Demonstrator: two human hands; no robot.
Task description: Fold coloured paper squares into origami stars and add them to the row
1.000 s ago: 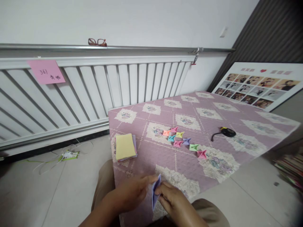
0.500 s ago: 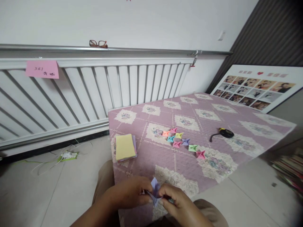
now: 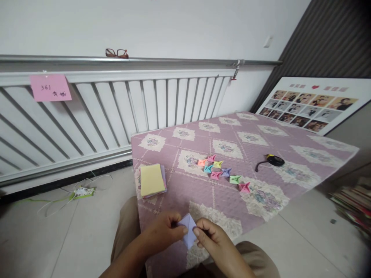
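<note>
Between my hands is a small folded sheet of lilac paper [image 3: 189, 227], now a flat diamond with a crease down its middle. My left hand [image 3: 165, 233] pinches its left side, thumb on top. On the right side, my right hand [image 3: 211, 239] grips the edge between thumb and fingers. Beyond them, several small folded paper pieces [image 3: 216, 175] in pink, orange, yellow, blue, green and purple stand on the table in a loose cluster. A stack of coloured paper sheets [image 3: 152, 180], yellow on top, lies at the table's left edge.
The table has a purple patterned cloth [image 3: 199, 144]. A black object with a strap [image 3: 274, 160] lies to the right. Behind stand a white radiator [image 3: 162, 100] with eyeglasses [image 3: 116, 53] above and a framed photo board [image 3: 313, 104]. A power strip [image 3: 83, 192] sits on the floor.
The lilac paper has gone from an opened-out, pointed shape to a flat diamond. Both hands have kept hold of it, and the view has shifted slightly.
</note>
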